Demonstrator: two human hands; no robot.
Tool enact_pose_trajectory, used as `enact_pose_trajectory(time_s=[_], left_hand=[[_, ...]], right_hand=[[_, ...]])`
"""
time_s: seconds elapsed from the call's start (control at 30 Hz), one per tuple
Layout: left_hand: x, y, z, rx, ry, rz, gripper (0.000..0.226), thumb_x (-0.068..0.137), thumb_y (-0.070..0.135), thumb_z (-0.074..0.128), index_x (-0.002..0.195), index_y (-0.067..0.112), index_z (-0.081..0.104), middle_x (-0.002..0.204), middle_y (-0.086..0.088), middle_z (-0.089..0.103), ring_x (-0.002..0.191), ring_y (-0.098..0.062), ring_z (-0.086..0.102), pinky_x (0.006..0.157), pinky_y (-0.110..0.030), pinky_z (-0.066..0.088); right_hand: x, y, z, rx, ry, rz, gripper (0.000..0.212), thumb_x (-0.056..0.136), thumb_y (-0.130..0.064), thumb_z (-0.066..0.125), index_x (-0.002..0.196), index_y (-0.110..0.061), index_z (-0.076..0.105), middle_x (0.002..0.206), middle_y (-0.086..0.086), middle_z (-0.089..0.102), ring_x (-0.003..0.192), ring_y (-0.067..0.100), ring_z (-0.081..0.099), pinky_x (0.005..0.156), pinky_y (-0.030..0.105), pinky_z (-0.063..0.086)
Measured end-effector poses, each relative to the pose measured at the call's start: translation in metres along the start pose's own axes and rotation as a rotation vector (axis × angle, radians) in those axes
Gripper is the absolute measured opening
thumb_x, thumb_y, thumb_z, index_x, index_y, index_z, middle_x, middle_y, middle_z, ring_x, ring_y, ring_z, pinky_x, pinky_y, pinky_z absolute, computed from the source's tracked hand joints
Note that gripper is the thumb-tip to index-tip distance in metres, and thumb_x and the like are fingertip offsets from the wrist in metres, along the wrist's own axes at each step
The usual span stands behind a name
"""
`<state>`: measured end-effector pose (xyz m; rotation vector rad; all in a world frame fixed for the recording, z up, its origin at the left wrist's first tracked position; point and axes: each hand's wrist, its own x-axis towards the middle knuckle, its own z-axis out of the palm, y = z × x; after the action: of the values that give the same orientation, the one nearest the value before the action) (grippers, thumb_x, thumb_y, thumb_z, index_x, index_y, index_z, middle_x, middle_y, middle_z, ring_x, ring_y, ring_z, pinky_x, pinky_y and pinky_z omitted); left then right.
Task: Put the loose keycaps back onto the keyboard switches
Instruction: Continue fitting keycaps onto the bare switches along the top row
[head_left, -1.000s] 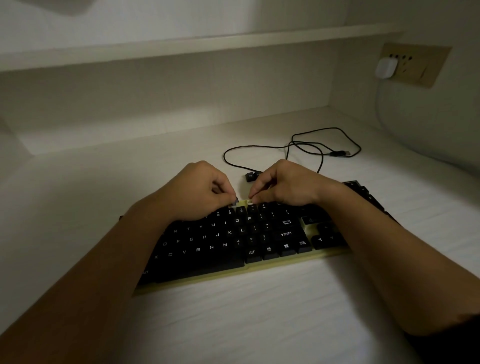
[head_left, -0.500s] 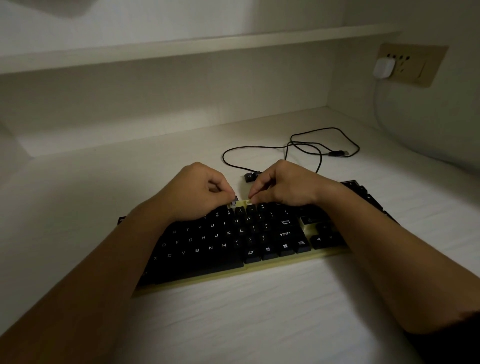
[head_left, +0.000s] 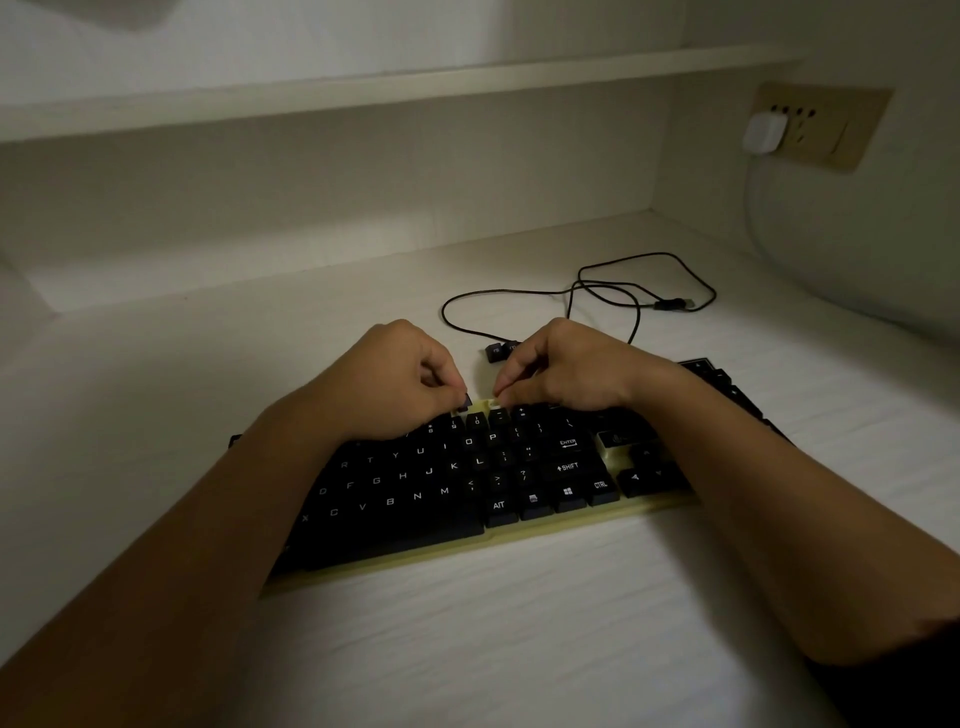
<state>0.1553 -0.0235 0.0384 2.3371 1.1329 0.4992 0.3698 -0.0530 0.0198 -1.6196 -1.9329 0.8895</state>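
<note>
Pinching a dark keycap (head_left: 466, 400) in my left hand (head_left: 395, 379) at the keyboard (head_left: 467, 483)'s 12 o'clock edge, I can't tell what my curled right hand (head_left: 563, 369) holds.

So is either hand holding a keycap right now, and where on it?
The left hand pinches a small dark keycap by its sides over the black keyboard's top row. The right hand's hold cannot be told.

One keyboard (head_left: 467, 488), two hands, two loose keycaps (head_left: 500, 351) beyond the right fingers (head_left: 511, 379), one cable (head_left: 597, 291), one plug (head_left: 763, 132).
</note>
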Motion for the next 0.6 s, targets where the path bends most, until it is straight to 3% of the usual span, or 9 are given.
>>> enact_pose_trajectory(time_s=[0.3, 0.5, 0.6], left_hand=[[-0.0005, 0.0068, -0.0001, 0.140, 0.001, 0.034, 0.008, 0.079, 0.017, 0.075, 0.076, 0.024, 0.077, 0.073, 0.012, 0.074, 0.071, -0.001, 0.068, 0.077, -0.027, 0.059], [0.0023, 0.0032, -0.0031, 0.066, -0.040, -0.024, 0.012, 0.078, 0.013, 0.073, 0.072, 0.022, 0.077, 0.068, 0.008, 0.075, 0.068, -0.006, 0.071, 0.075, -0.032, 0.059], [0.0025, 0.0053, -0.0043, 0.080, -0.049, -0.019, 0.011, 0.078, 0.014, 0.073, 0.074, 0.023, 0.077, 0.069, 0.009, 0.075, 0.067, -0.001, 0.069, 0.072, -0.025, 0.057]], right_hand=[[-0.0012, -0.0013, 0.0006, -0.003, 0.002, -0.013, 0.011, 0.084, -0.024, 0.078, 0.094, -0.021, 0.081, 0.090, -0.005, 0.077, 0.088, 0.008, 0.069, 0.084, 0.019, 0.050], [-0.0008, -0.0007, 0.0013, 0.013, -0.012, -0.011, 0.013, 0.083, -0.024, 0.079, 0.095, -0.020, 0.081, 0.091, -0.005, 0.078, 0.089, 0.007, 0.069, 0.084, 0.017, 0.049], [-0.0002, -0.0007, 0.0016, 0.010, -0.022, -0.024, 0.013, 0.083, -0.024, 0.079, 0.096, -0.021, 0.081, 0.091, -0.007, 0.078, 0.088, 0.005, 0.069, 0.083, 0.015, 0.047]])
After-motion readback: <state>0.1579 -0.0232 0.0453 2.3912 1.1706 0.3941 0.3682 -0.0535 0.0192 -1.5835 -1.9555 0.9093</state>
